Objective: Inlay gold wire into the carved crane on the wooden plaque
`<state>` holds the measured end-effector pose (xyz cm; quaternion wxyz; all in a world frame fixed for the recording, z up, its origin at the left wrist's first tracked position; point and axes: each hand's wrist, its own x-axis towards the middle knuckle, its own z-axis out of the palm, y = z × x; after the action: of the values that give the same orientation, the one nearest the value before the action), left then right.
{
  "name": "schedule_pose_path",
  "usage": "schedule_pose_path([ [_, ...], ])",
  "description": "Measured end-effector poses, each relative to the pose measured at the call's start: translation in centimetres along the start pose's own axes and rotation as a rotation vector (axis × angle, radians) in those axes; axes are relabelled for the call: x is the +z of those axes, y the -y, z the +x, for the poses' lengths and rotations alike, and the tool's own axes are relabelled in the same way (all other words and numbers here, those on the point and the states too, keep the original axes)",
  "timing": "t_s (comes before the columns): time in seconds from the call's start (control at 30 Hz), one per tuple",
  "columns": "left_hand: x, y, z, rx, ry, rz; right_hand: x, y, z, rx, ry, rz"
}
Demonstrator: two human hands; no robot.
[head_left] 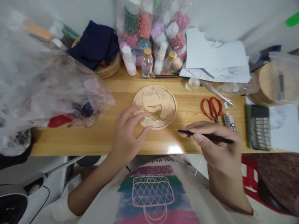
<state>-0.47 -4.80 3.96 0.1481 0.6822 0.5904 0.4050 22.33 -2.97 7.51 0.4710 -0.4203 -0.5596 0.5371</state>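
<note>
A round wooden plaque [161, 96] lies flat on the table, with a crane outlined in gold-coloured wire and fine line drawing around it. My left hand [128, 133] is at its lower left side with fingers spread; the fingertips lie over the plaque's edge, and whether they press on it I cannot tell. Held pen-like in my right hand [215, 140] are slim black tweezers [219, 137], their fine tip pointing left, just off the plaque's lower right. Beyond that hand lie red-handled pliers [212, 109] and a glue tube [229, 119], partly covered by it.
Small bottles [147, 63] stand behind the plaque, before a bag of coloured jars [154, 25]. A large plastic bag [56, 84] covers the left side of the wooden table [74, 143]. Papers [210, 53] lie back right; a dark box [258, 127] sits at right.
</note>
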Motion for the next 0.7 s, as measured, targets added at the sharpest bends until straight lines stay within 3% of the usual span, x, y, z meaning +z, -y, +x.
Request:
schedule_pose_path([
  [0.1,1.4,2.2,-1.7,-0.155,-0.051,0.292,-0.3,-1.3,0.6,0.03,0.018,-0.087],
  [0.23,2.7,3.1,-2.4,-0.174,-0.004,0.344,-0.4,-2.4,1.5,0.057,0.053,-0.22],
  [0.53,0.7,3.8,0.4,-0.109,0.212,0.28,0.6,-2.6,2.2,-0.039,0.182,-0.357],
  [0.7,-0.1,3.7,0.6,-0.069,0.178,0.267,1.8,-3.0,2.5,-0.074,0.25,-0.367],
])
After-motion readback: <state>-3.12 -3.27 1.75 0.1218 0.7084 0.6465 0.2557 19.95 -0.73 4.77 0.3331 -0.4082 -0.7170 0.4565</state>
